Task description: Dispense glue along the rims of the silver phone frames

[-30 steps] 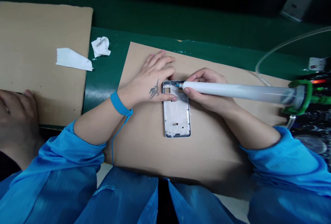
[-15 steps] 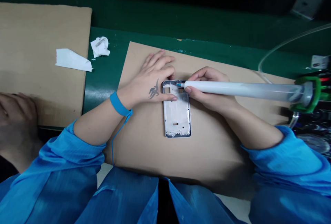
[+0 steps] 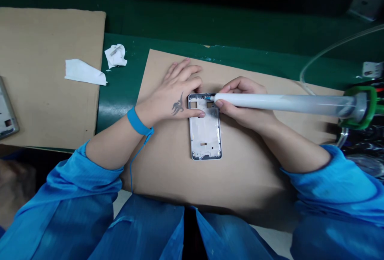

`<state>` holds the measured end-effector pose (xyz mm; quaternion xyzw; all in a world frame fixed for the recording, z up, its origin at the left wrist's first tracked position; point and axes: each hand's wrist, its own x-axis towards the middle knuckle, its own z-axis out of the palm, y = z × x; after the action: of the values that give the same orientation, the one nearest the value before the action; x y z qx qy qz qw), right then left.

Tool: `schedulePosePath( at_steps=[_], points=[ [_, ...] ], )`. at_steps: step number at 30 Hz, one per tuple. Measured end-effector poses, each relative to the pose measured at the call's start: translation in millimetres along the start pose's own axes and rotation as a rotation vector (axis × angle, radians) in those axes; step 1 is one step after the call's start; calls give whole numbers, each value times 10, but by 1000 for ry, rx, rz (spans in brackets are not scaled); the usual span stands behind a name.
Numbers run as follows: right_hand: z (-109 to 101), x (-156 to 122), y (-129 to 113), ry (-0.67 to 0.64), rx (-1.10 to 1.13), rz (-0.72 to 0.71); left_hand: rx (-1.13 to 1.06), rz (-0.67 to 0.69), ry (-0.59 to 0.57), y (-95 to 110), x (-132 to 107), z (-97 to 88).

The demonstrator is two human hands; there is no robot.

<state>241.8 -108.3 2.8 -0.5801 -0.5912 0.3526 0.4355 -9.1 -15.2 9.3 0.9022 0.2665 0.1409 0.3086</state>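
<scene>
A silver phone frame (image 3: pixel 205 134) with a dark rim and cut-outs lies flat on the cardboard under my hands. My left hand (image 3: pixel 180 96) grips its upper left part, thumb pressed on the plate and forefinger bent against the top edge; the other fingers reach out over the cardboard. In my right hand (image 3: pixel 244 104), thumb and fingers close round the front of a long white dispensing syringe (image 3: pixel 288 104). The syringe lies nearly level, and its blue needle tip sits at the top of the frame. Whether the tip touches the metal I cannot tell.
A green-rimmed cap with a clear tube (image 3: pixel 312 52) is at the syringe's rear. White paper scraps (image 3: pixel 85 72) and a crumpled tissue (image 3: pixel 116 56) lie left. Another phone frame (image 3: pixel 6 112) rests on the left cardboard (image 3: pixel 54 36), near a co-worker's blurred hand (image 3: pixel 15 188).
The co-worker's hand has drawn down off the left cardboard, and a second phone frame now shows there. My hands, the syringe tip and my phone frame have hardly moved.
</scene>
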Motion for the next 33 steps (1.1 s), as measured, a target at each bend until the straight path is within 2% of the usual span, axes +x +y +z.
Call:
schedulePosePath(
  at_steps=[16, 33],
  points=[
    [5, -6, -3, 5, 23, 40, -1, -16, -9, 51, -5, -28],
    [16, -6, -8, -5, -49, -28, -11, -17, -5, 51, 5, -31]
  ],
)
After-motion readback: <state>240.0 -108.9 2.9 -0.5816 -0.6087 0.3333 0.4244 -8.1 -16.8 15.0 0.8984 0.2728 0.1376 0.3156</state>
